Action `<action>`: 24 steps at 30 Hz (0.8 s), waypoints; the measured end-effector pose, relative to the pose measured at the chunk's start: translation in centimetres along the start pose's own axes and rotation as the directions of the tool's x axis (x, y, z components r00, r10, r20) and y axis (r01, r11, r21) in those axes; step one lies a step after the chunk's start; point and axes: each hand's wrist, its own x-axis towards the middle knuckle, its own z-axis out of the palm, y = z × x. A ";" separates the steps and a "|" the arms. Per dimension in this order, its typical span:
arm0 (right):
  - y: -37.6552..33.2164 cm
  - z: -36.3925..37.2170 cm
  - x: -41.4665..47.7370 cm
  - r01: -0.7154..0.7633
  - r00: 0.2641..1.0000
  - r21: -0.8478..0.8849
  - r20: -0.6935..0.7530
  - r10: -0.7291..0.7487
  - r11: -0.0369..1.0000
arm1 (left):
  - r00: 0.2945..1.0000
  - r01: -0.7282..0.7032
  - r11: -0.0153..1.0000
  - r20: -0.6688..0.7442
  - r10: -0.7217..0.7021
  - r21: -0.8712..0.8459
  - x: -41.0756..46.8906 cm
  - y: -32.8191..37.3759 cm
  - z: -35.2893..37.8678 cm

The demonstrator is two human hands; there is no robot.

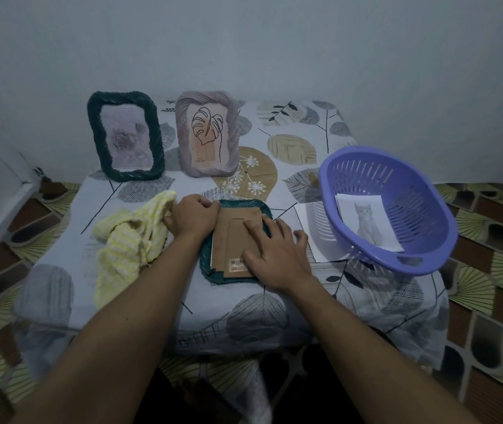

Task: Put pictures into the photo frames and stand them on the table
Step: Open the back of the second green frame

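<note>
- Small table (351, 289) pushed against a plain grey-blue wall (274, 50); it is covered by a pale cloth with a grey and tan leaf print that hangs over the near edge.
- Floor (488, 332) around it is patterned in green fans and brown blocks.
- Dark green frame (126, 139) stands at back left, rose picture in it, leaning back near the wall.
- Mauve frame (208, 134) stands just beside it on the right and holds a line drawing of a leaf.
- Teal frame (238, 205) lies face down at front centre, with the brown backing board (231, 237) on top of it and a barcode sticker (237, 264) at the board's near edge.
- My hands are apart, both on that frame.
- Left hand (195, 215): fingers curled, gripping the frame's far left corner.
- Right hand (274, 249): fingers spread flat, pressing on the board's right side.
- Yellow cloth (127, 240) is bunched on the table left of the frame, touching my left hand.
- Purple basket (412, 209) sits tilted at the right edge, with a cat picture (366, 221) inside.
- White sheet (311, 228) lies flat on the cloth, partly under the basket.
</note>
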 end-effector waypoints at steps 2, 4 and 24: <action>0.0 -0.1 0.0 -0.002 1.000 0.005 -0.002 0.002 1.000 | 0.998 -0.068 0.996 -0.002 0.068 0.056 -1.1 -0.1 0.2; -0.1 -0.1 -0.1 -0.004 1.000 0.003 -0.005 0.004 1.000 | 0.985 -0.171 0.977 0.042 0.167 0.127 -2.4 -0.7 0.1; -0.6 -2.0 1.6 -0.209 0.977 0.282 0.093 0.190 0.937 | 0.876 -0.477 0.858 0.193 0.443 0.193 -6.3 -4.9 -0.3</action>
